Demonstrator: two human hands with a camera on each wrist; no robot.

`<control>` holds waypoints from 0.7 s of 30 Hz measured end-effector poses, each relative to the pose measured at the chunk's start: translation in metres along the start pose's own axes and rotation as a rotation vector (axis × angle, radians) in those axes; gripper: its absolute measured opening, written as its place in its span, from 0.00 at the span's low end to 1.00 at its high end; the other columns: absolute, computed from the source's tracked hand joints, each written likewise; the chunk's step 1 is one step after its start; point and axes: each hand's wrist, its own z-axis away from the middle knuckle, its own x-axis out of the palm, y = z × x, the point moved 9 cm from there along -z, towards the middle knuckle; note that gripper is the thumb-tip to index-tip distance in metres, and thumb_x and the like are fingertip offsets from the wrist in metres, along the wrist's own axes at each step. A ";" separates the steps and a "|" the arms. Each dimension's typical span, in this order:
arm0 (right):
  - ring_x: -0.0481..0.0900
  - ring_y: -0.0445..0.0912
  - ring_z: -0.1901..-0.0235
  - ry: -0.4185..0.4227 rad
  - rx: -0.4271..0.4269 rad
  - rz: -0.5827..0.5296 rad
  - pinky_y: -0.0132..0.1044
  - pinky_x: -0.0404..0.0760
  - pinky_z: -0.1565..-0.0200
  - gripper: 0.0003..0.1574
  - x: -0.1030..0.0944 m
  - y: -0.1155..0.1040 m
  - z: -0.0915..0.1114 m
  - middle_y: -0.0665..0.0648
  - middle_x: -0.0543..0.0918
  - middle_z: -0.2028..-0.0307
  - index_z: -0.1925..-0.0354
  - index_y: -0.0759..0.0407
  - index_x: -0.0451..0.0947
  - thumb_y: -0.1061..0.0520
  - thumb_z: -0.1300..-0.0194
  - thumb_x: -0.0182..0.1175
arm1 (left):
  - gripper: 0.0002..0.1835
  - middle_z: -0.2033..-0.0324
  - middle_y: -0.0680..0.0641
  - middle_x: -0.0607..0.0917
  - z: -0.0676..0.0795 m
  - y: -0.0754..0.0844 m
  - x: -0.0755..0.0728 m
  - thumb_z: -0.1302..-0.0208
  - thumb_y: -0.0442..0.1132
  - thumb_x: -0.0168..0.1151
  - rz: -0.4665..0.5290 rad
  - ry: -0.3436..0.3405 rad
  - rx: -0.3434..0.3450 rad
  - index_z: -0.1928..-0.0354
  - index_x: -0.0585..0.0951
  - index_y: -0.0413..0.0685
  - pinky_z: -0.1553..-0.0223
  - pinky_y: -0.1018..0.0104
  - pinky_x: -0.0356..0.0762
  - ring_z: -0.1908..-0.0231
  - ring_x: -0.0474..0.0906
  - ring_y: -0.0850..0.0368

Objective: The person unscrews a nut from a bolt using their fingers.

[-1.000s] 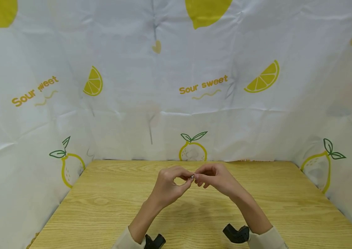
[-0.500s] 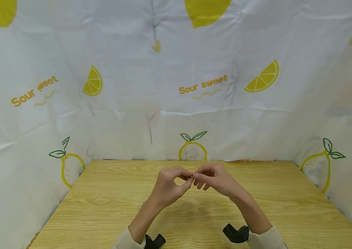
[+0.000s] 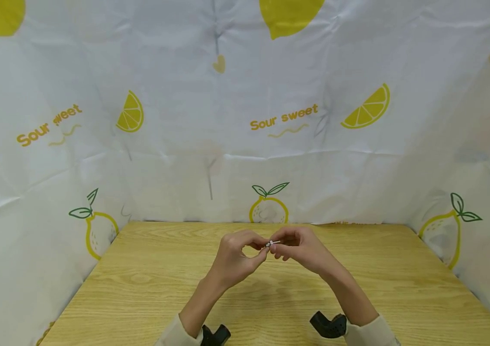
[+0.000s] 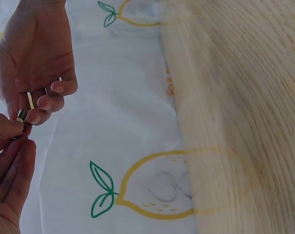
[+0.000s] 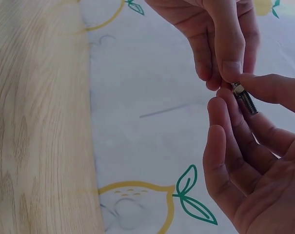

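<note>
Between the two hands, above the table, is a small metal bolt [image 5: 249, 104] with a nut [image 5: 239, 89] on its thread. My left hand [image 3: 235, 255] pinches the bolt at its head end, where thumb and fingertips hide it. From the other side, my right hand [image 3: 304, 248] grips the nut between thumb and index fingertip. Its other fingers are loosely curled below. In the right wrist view, the bolt's threaded end points toward the right palm. The left wrist view shows only a dark sliver of the bolt [image 4: 22, 116] between the fingertips.
A wooden table [image 3: 158, 278] lies under the hands. White cloth [image 3: 175, 125] with lemon prints hangs behind it and at both sides. Black wrist mounts [image 3: 329, 325] sit at the cuffs.
The right thumb and fingers have shifted slightly on the nut, and the nut and threaded end now show in the head view. The left hand has stayed in place.
</note>
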 end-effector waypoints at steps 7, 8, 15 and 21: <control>0.85 0.41 0.68 0.010 0.024 0.016 0.37 0.87 0.64 0.16 -0.001 0.001 0.001 0.68 0.87 0.61 0.49 0.67 0.82 0.56 0.28 0.64 | 0.07 0.68 0.48 0.92 0.000 0.001 -0.001 0.42 0.28 0.74 -0.005 0.003 0.002 0.63 0.90 0.45 0.61 0.79 0.85 0.68 0.89 0.59; 0.86 0.42 0.68 0.008 0.025 0.022 0.37 0.87 0.64 0.16 -0.001 0.001 0.001 0.67 0.87 0.61 0.49 0.67 0.82 0.55 0.27 0.64 | 0.07 0.68 0.48 0.92 0.000 0.002 -0.001 0.42 0.27 0.73 -0.005 0.003 0.004 0.63 0.90 0.45 0.61 0.79 0.85 0.68 0.89 0.59; 0.86 0.44 0.67 0.009 0.009 0.036 0.39 0.88 0.63 0.17 -0.001 0.002 0.000 0.66 0.87 0.63 0.52 0.66 0.85 0.53 0.22 0.58 | 0.07 0.68 0.48 0.92 0.001 0.001 0.000 0.42 0.28 0.73 -0.006 0.005 0.012 0.63 0.90 0.45 0.62 0.79 0.85 0.68 0.89 0.59; 0.85 0.41 0.69 0.022 0.007 0.012 0.39 0.88 0.63 0.16 -0.003 0.001 0.000 0.67 0.87 0.63 0.52 0.67 0.85 0.55 0.24 0.61 | 0.07 0.68 0.48 0.91 0.001 0.001 0.001 0.41 0.28 0.73 0.003 0.005 0.017 0.62 0.90 0.45 0.62 0.79 0.86 0.68 0.89 0.59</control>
